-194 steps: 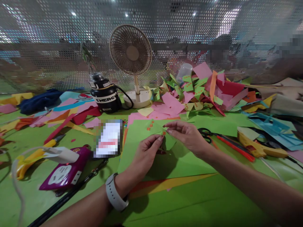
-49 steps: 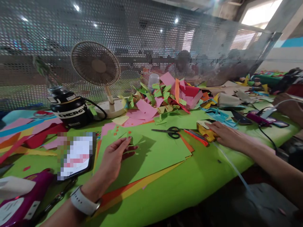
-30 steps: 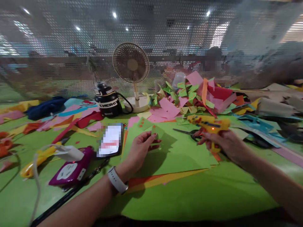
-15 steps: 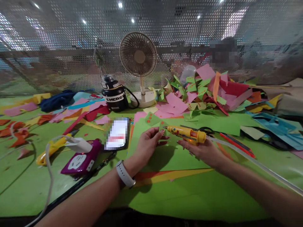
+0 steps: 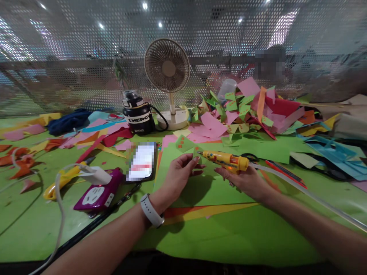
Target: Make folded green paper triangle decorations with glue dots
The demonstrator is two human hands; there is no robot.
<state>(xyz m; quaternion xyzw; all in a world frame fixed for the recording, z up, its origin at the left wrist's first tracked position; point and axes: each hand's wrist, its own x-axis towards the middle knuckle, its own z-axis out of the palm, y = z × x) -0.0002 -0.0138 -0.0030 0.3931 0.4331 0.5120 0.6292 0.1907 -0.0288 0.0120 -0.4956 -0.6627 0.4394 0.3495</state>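
Note:
My left hand (image 5: 182,170) is closed on a small folded green paper piece (image 5: 185,144) with orange dots, pinched between thumb and fingers. Wrapped round a yellow glue gun (image 5: 226,160) is my right hand (image 5: 243,178); the gun's dark nozzle points left, close to the paper piece at my left fingertips. An orange light glows on the gun's body, and a pale cord runs from its rear to the right. Beneath both hands lie green paper sheets (image 5: 212,191), over orange and yellow ones.
A phone (image 5: 141,164) and a purple power strip (image 5: 99,191) with a white plug lie left. Behind stand a black bottle (image 5: 138,116) and a fan (image 5: 169,68). Paper scraps (image 5: 213,124) heap at the back right, near scissors (image 5: 250,156) and a red pen (image 5: 282,172).
The glue gun's nozzle has tipped up very slightly. My left hand stays in place on the paper piece.

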